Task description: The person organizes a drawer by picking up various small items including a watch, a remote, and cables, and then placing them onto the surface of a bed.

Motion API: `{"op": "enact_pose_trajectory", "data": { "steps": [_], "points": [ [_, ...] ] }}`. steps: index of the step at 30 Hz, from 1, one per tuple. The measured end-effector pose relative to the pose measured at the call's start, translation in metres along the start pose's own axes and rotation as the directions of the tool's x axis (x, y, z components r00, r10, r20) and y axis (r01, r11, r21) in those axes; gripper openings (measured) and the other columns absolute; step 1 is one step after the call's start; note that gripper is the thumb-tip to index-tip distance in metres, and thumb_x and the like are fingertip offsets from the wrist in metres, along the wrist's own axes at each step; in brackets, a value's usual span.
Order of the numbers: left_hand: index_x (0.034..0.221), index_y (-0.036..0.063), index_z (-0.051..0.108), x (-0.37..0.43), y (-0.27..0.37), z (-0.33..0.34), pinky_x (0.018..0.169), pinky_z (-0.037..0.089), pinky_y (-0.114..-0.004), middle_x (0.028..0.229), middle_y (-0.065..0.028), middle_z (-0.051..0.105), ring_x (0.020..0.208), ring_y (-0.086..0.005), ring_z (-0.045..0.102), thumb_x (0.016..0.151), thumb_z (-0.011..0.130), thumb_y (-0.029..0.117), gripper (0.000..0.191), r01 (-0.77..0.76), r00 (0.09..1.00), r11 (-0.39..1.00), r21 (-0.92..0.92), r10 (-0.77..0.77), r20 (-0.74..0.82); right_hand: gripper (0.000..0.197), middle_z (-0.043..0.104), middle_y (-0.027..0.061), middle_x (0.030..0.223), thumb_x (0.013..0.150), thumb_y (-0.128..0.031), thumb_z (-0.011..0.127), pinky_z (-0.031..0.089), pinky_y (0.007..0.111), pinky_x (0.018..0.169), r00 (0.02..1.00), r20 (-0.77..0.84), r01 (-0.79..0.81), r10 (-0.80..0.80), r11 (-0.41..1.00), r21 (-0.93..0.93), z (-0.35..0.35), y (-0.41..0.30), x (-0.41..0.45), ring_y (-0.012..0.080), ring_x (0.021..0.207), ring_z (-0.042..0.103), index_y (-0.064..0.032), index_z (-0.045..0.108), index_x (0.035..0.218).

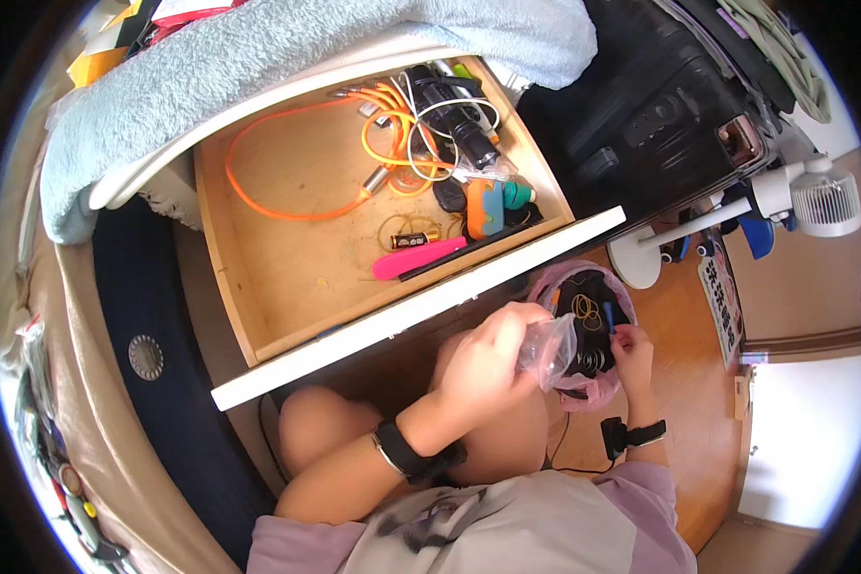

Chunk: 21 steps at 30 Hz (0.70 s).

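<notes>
My left hand grips a crumpled clear plastic bag beside a bin lined with a pink plastic bag. At the bin's right side, my right hand pinches a small blue strip-like item over the opening. Inside the bin, yellowish rubber bands and silvery rings show against a dark bottom. An open wooden drawer lies in front of me. It contains an orange cable, a white cable, a black flashlight, a battery and a pink flat item.
The drawer's white front juts out above my knees. A black suitcase stands right of the drawer, with a white fan nearby. A light blue towel drapes above the drawer. A dark cable lies on the wooden floor.
</notes>
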<state>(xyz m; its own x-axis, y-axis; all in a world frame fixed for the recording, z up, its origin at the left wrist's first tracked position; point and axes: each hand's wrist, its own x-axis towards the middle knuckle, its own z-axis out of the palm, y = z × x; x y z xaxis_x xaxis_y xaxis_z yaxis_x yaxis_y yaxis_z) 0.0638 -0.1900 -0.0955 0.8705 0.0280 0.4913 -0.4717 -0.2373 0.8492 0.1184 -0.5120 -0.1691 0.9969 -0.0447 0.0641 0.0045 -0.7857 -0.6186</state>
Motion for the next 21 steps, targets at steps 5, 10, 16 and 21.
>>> {"op": "enact_pose_trajectory", "data": {
  "steps": [5,10,16,21],
  "points": [
    [0.1,0.0032,0.048,-0.01,0.0,-0.008,0.067,0.049,-0.034,0.092,-0.0135,0.058,0.079,-0.031,0.059,0.073,0.068,0.009,0.033,-0.062,0.997,0.995,-0.079,0.065,0.042,0.017,0.058,0.0077,0.078,0.074,0.0,0.064,0.045,0.026,0.059,0.962,-0.106,0.225,-0.253,0.95,-0.217,-0.044,-0.088,0.007,0.0131,0.066,0.055,0.0013,0.06,0.091],
    [0.1,0.003,0.048,-0.013,-0.014,-0.023,0.069,0.049,-0.035,0.093,-0.014,0.058,0.082,-0.0313,0.058,0.072,0.068,0.01,0.035,-0.066,0.998,0.996,-0.062,0.066,-0.002,0.013,0.058,0.0059,0.078,0.075,0.003,0.062,0.043,0.023,0.06,0.757,-0.056,0.646,-0.651,0.758,-0.087,-0.065,-0.281,0.012,0.013,0.066,0.053,-0.0001,0.061,0.088],
    [0.098,0.0035,0.049,-0.011,-0.015,-0.014,0.07,0.049,-0.037,0.09,-0.0135,0.058,0.083,-0.0304,0.058,0.074,0.065,0.012,0.029,-0.144,0.99,0.989,0.016,0.144,0.006,0.008,0.059,0.0136,0.074,0.075,-0.005,0.062,0.046,0.031,0.059,0.521,0.394,0.823,-0.757,0.568,0.003,0.01,-0.365,0.052,0.0261,0.066,0.057,0.0012,0.062,0.08],
    [0.094,0.0033,0.049,0.001,-0.02,-0.01,0.068,0.049,-0.038,0.087,-0.0125,0.057,0.079,-0.0309,0.057,0.073,0.063,0.011,0.027,-0.228,0.969,0.974,0.009,0.228,-0.089,0.017,0.059,0.0187,0.067,0.074,-0.021,0.063,0.048,0.039,0.062,0.49,0.782,0.833,-0.384,0.472,-0.289,0.072,-0.361,0.104,0.0329,0.067,0.059,-0.004,0.065,0.073]
  ]
}}
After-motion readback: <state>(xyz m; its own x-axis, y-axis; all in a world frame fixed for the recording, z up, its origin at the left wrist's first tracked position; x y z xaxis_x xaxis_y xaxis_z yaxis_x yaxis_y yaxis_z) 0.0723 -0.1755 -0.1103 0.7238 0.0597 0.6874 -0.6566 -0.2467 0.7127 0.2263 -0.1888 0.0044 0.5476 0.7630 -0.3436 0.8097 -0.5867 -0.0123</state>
